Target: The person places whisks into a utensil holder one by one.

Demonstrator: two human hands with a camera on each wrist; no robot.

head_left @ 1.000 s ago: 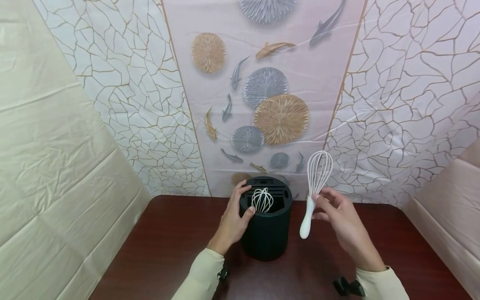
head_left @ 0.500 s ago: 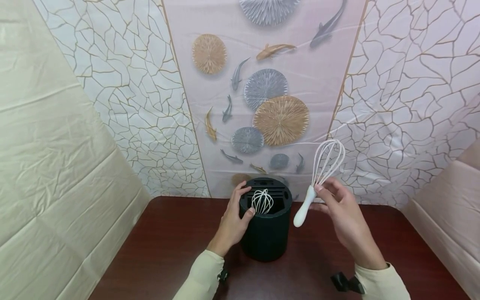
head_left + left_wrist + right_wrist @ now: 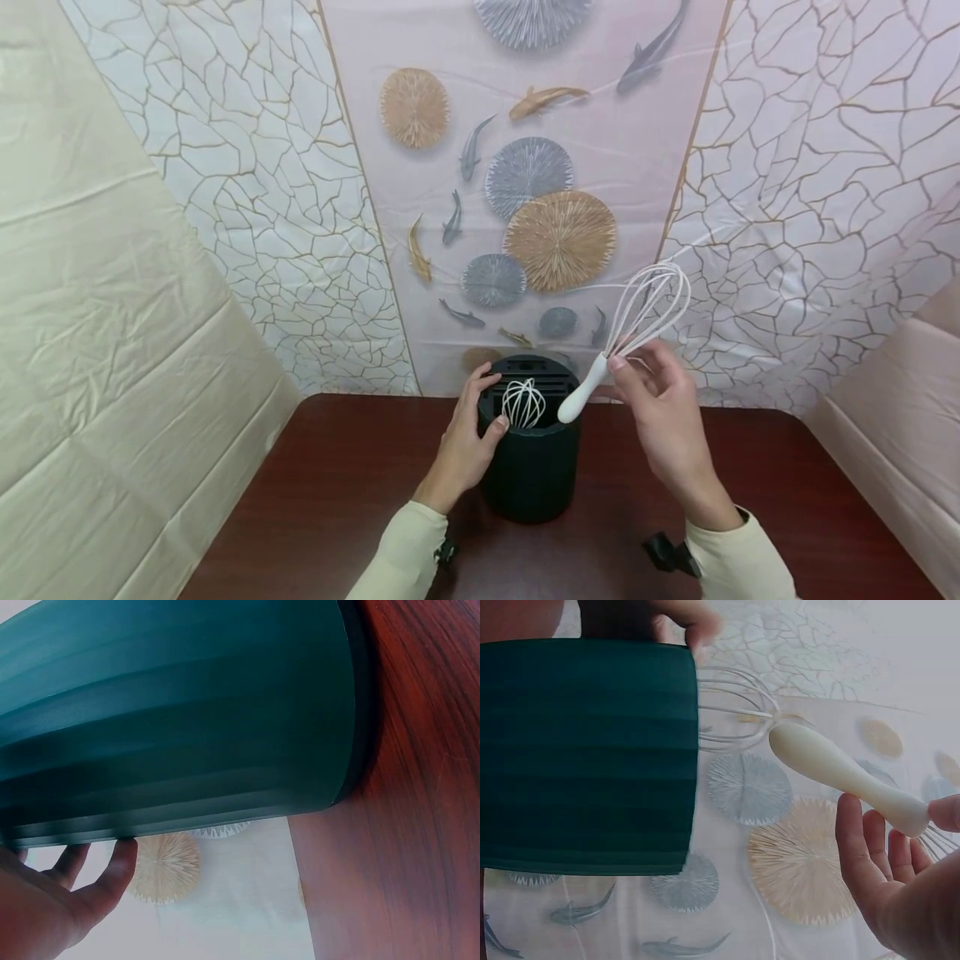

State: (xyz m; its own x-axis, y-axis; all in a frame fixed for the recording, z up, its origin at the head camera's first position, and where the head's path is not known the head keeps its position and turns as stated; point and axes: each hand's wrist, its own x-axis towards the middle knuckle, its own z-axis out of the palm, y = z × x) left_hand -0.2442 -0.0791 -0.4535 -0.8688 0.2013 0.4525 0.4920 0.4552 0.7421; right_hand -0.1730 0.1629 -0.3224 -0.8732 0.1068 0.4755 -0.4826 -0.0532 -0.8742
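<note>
A dark green utensil holder (image 3: 529, 475) stands upright on the table, with a slotted black insert at its top. My left hand (image 3: 467, 435) grips its left side near the rim, thumb at the front and fingers behind; the left wrist view shows those fingers (image 3: 112, 877) against the ribbed wall. One whisk (image 3: 523, 403) stands inside, only its wire loops showing. A second white whisk (image 3: 585, 390) is pinched in my right hand (image 3: 663, 417) where handle meets wires. It tilts, loops up and right, and its handle end overlaps the holder's right rim in the head view.
The reddish-brown table (image 3: 337, 492) reaches back to a patterned cloth (image 3: 442, 333) with fish and round motifs. Cream cloth (image 3: 127, 333) hangs at the left side, and more cloth (image 3: 892, 425) hangs at the right.
My right hand has lifted the whisk and brought it left, its loops tipping right and its handle end now over the holder's rim. The left hand and holder have stayed in place.
</note>
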